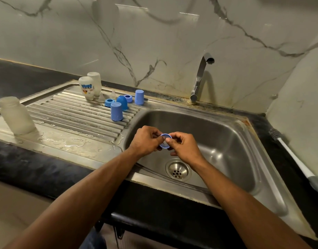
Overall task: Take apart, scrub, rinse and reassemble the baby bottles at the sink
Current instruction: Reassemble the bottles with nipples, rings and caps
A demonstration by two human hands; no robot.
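Nearby – blue caps (pixel 116 111), bottles (pixel 86 88) on drainboard (pixel 68 112).

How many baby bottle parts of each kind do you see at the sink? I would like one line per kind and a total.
Bottles: 3
Blue caps: 3
Blue rings: 3, one held by both hands, two on the drainboard
Clear teats: 2
Total: 11
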